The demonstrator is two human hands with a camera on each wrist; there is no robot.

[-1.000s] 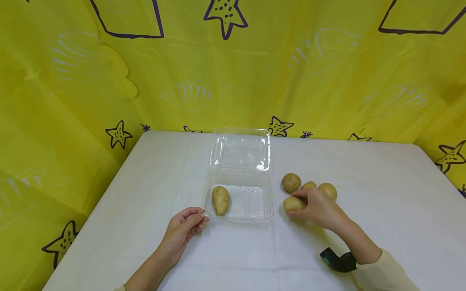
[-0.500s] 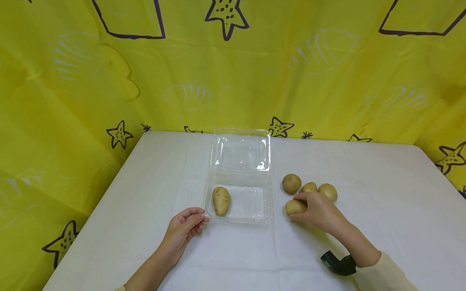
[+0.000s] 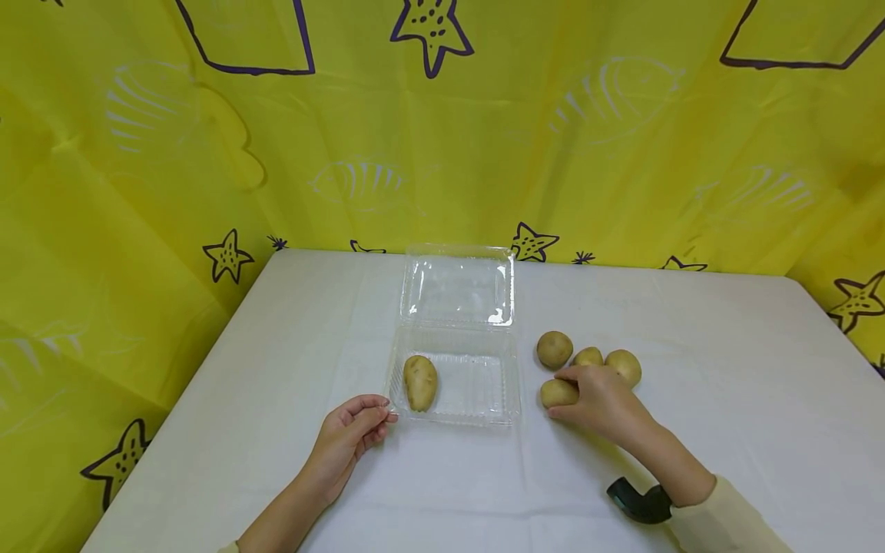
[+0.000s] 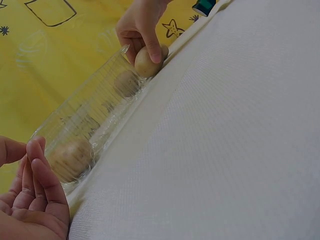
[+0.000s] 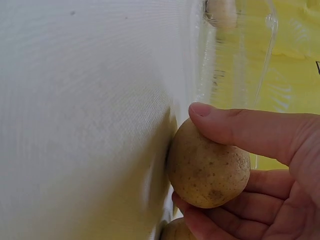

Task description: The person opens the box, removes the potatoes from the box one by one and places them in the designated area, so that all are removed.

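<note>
At its front left corner, a clear plastic clamshell container [image 3: 477, 388] is pinched between the thumb and fingers of my left hand [image 3: 346, 439]. Its lid [image 3: 458, 288] lies folded back, and one long potato [image 3: 420, 382] rests in the left part of the base. To the right of the container, my right hand [image 3: 608, 401] grips a potato [image 3: 558, 393] low over the tablecloth. The right wrist view shows thumb above this potato [image 5: 207, 167] and fingers beneath it; whether it touches the cloth I cannot tell.
Behind the right hand sit three more potatoes: a darker one [image 3: 555, 349], a partly hidden one [image 3: 588, 356] and a pale one [image 3: 624, 367]. A white cloth covers the table [image 3: 276, 338]. A yellow patterned curtain [image 3: 442, 153] encloses its back and sides.
The right hand and its potato have shifted only slightly, first a little rightward, then a touch back left. The left hand keeps its pinch on the container corner.
</note>
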